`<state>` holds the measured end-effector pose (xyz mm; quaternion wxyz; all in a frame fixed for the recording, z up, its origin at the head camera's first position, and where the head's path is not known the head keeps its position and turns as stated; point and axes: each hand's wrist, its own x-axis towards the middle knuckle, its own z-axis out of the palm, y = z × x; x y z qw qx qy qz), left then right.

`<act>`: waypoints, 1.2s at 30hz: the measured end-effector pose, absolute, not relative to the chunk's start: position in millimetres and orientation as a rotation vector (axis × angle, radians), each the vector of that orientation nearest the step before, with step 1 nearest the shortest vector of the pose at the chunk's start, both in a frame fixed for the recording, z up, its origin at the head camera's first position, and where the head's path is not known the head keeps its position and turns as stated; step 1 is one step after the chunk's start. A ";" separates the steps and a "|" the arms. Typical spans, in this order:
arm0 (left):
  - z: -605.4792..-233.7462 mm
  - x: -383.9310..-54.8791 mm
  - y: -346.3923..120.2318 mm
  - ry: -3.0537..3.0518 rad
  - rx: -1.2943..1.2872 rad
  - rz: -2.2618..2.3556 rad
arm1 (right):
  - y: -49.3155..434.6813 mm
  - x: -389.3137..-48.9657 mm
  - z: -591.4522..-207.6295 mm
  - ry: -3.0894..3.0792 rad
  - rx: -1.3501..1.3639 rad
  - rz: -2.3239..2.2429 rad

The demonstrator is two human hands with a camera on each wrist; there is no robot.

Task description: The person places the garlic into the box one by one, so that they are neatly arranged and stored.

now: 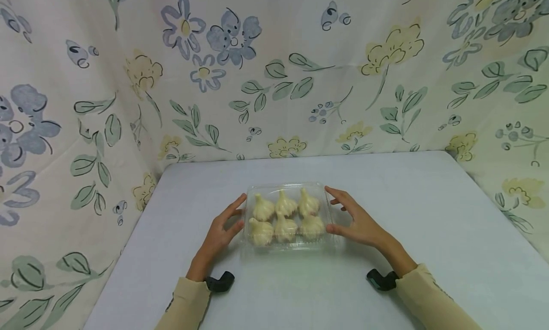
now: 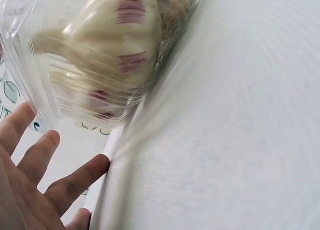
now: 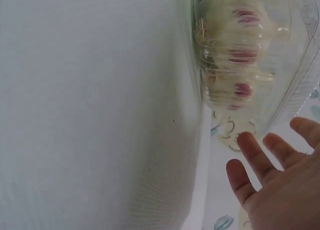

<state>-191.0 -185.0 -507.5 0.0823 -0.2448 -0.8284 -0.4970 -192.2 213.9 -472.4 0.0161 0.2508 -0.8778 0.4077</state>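
A clear plastic clamshell box (image 1: 291,247) rests on the table in the head view, its lid down. Inside it, several whitish garlic bulbs (image 1: 286,206) stand in two rows; purple streaks on the bulbs (image 2: 107,35) show in the left wrist view. On the box's left side is my left hand (image 1: 220,230), fingers spread and fairly straight, fingertips at the wall. My right hand (image 1: 358,220) lies likewise along the right side, thumb and forefinger at the edge. Both wrist views show straight, parted fingers close to the box; whether every fingertip touches it I cannot tell.
The box sits around the middle of a white-covered table (image 1: 429,201). Behind it and at the sides hangs a floral curtain (image 1: 274,82). Each wrist wears a black device, one on the left (image 1: 220,282) and one on the right (image 1: 381,279).
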 end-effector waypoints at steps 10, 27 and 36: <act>-508.3 -191.7 -181.9 -2.545 -0.607 -1.498 | 213.0 -199.9 -474.5 -2.763 0.700 1.327; -504.8 -191.9 -177.9 -2.511 -0.690 -1.488 | 213.2 -203.5 -474.7 -2.714 0.757 1.435; -500.1 -189.5 -177.4 -2.566 -0.678 -1.472 | 207.1 -200.2 -472.7 -2.793 0.753 1.382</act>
